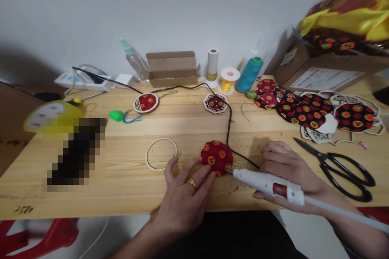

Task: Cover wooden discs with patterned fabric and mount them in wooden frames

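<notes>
A round red fabric-covered disc [216, 154] with orange flower prints lies flat on the wooden table. My left hand [190, 192], a gold ring on one finger, rests with spread fingers at the disc's lower left edge. Its index finger is by a thin wooden ring [147, 161] lying to the left. My right hand [282, 166] is closed around a white glue gun [264, 181], with a glue stick [346, 213] coming out of its back. The nozzle tip is at the disc's lower right edge; whether it touches cannot be made out. A black cord [230, 125] runs past the disc.
Black scissors [343, 166] lie right of my right hand. Patterned fabric pieces [304, 109] and a full cardboard box [331, 68] are behind. Thread spools [249, 75], a small open box [173, 68] and finished-looking ornaments [146, 102] stand or lie along the back.
</notes>
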The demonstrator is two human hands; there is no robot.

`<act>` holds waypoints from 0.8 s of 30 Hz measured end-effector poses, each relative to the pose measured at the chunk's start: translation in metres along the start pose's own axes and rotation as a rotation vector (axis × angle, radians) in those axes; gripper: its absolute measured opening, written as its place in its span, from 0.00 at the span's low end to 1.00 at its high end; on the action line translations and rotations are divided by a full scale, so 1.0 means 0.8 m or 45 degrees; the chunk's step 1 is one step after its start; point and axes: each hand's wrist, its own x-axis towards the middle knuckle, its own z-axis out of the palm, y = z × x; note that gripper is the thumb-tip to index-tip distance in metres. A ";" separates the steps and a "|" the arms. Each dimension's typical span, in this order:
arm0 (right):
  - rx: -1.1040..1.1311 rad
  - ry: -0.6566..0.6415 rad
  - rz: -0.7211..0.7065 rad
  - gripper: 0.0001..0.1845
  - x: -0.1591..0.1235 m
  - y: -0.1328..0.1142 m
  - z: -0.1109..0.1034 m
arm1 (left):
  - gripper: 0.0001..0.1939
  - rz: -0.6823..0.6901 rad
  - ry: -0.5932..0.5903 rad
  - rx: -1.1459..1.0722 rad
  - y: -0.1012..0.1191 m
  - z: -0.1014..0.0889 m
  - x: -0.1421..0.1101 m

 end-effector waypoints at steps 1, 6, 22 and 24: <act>-0.010 -0.003 0.024 0.18 -0.002 0.000 0.000 | 0.17 -0.004 0.001 -0.002 0.000 0.000 0.000; -0.013 -0.021 0.068 0.18 -0.008 0.003 -0.006 | 0.17 -0.009 -0.020 -0.036 -0.001 0.000 0.000; -0.029 0.005 -0.068 0.17 0.019 -0.013 -0.011 | 0.27 -0.297 -0.023 -0.199 -0.013 -0.009 -0.009; -0.068 -0.013 -0.084 0.17 0.027 -0.017 -0.010 | 0.27 -0.318 -0.026 -0.213 -0.012 -0.006 -0.011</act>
